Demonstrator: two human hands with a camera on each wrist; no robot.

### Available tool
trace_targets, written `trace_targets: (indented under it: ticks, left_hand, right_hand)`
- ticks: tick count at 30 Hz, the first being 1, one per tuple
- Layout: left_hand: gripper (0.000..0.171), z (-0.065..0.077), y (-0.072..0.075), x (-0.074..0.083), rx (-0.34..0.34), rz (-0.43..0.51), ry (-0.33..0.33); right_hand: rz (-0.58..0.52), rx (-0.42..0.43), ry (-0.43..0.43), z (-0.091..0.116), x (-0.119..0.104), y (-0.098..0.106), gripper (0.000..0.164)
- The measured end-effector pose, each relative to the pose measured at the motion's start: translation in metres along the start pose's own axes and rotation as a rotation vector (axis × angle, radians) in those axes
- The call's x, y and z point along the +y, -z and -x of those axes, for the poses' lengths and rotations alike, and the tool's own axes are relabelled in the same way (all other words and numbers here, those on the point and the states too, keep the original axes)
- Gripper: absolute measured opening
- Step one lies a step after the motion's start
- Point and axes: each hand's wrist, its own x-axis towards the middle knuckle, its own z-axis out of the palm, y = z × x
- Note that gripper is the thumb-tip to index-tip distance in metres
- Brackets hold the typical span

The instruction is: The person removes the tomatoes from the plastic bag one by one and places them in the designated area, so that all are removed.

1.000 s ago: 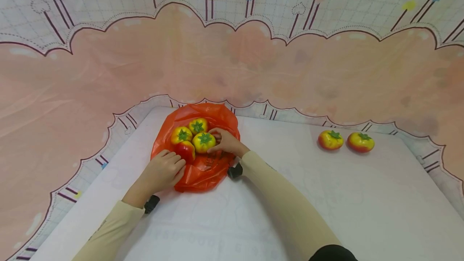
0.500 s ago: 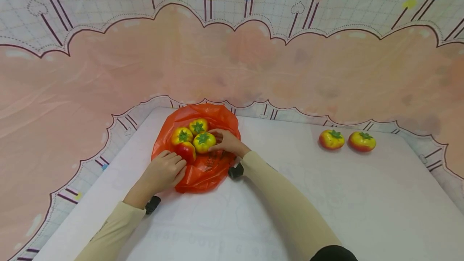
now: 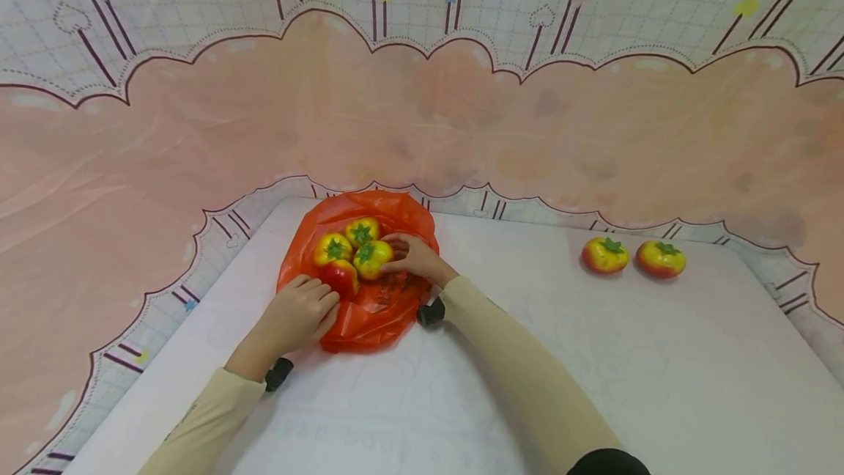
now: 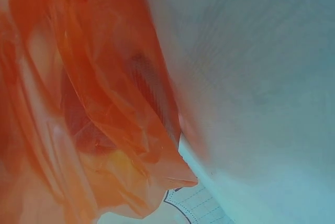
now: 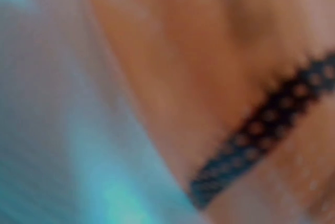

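A red plastic bag (image 3: 369, 328) lies spread with its mouth open, and several yellow-and-red persimmons sit together in it. My right hand (image 3: 417, 256) has thumb and fingers about the right-hand persimmon (image 3: 371, 259), which tilts slightly. My left hand (image 3: 303, 311) grips the near left edge of the bag with curled fingers, close to a redder persimmon (image 3: 339, 278); its fingertips are hidden. In the left wrist view the thin bag (image 4: 104, 88) fills the left side, with fruit showing dimly through it. The right wrist view is blurred, mostly skin and a dark strap.
Two more persimmons, a left one (image 3: 604, 255) and a right one (image 3: 661, 259), stand side by side at the far right of the white table (image 3: 527, 314). A printed cloth (image 3: 501, 130) hangs behind the table's back edge.
The persimmon under my right hand has turned a little, its green top tipping to the left. Both hands stay almost where they were, and the view has shifted slightly.
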Motion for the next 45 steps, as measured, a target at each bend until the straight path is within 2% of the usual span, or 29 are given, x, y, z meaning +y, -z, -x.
trace_targets:
  ticks: [7,21,30,39,45]
  left_hand:
    - [0.019,0.001,0.0,0.0,-0.001,-0.002,0.004]
    - [0.018,0.002,-0.001,0.0,0.009,-0.007,-0.001]
    - [0.018,0.002,-0.001,0.0,0.006,0.003,-0.002]
    - [0.02,0.001,0.001,0.0,0.0,-0.001,0.0]
    - [0.02,0.001,0.001,0.001,0.004,0.002,0.001]
  right_hand:
    - [0.018,0.017,-0.003,0.0,0.0,0.001,0.056]
    - [-0.02,0.005,0.021,0.0,0.0,0.005,0.053]
    - [-0.06,-0.004,0.018,0.008,-0.012,0.01,0.053]
    - [-0.081,-0.071,0.079,0.008,-0.022,0.02,0.051]
    - [-0.103,-0.085,0.079,0.01,-0.029,0.029,0.052]
